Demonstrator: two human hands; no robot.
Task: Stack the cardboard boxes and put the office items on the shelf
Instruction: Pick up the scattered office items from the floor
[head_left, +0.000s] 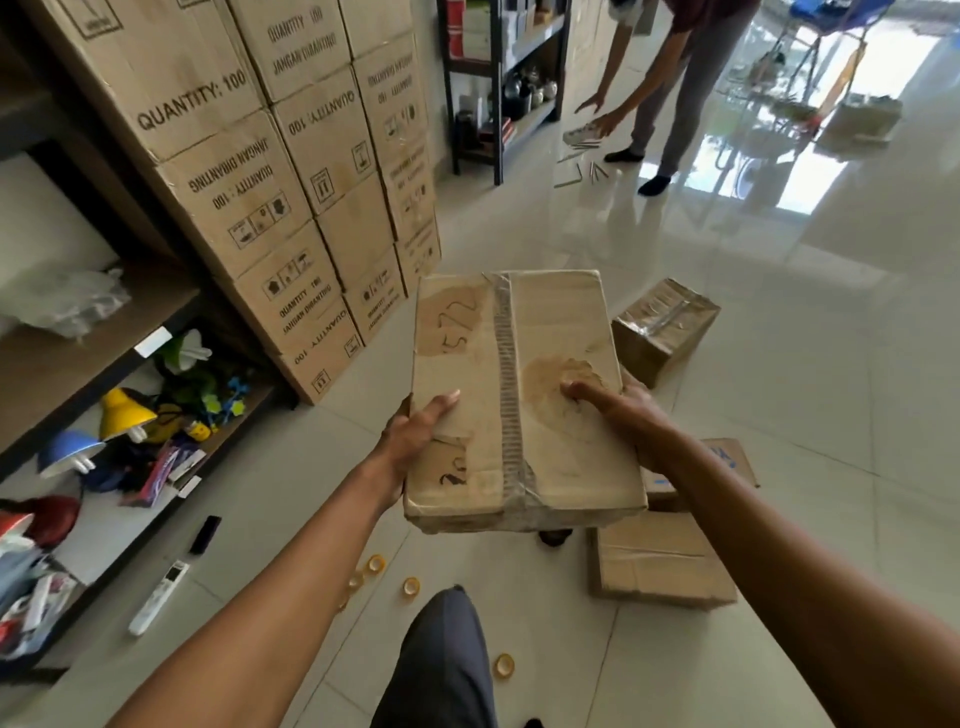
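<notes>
A taped cardboard box (519, 364) with "572" written on top is held in the air in front of me. My left hand (415, 431) grips its left edge, thumb on top. My right hand (623, 415) grips its right edge, thumb pressed on the lid. Three more cardboard boxes lie on the floor: one (662, 327) behind the held box, one (662, 561) below it to the right, and one with blue print (727, 462) partly hidden by my right arm. Several tape rolls (410, 587), a white remote (161, 597) and a black object (205, 534) lie on the tiles.
A tall wall of stacked "QUANTITY: 100" cartons (291, 171) stands left of centre. The wooden shelf (93, 338) at left holds desk lamps (124, 413) and clutter. Another person (670, 88) bends over items on the floor by a black rack (498, 88). My knee (441, 665) is at bottom.
</notes>
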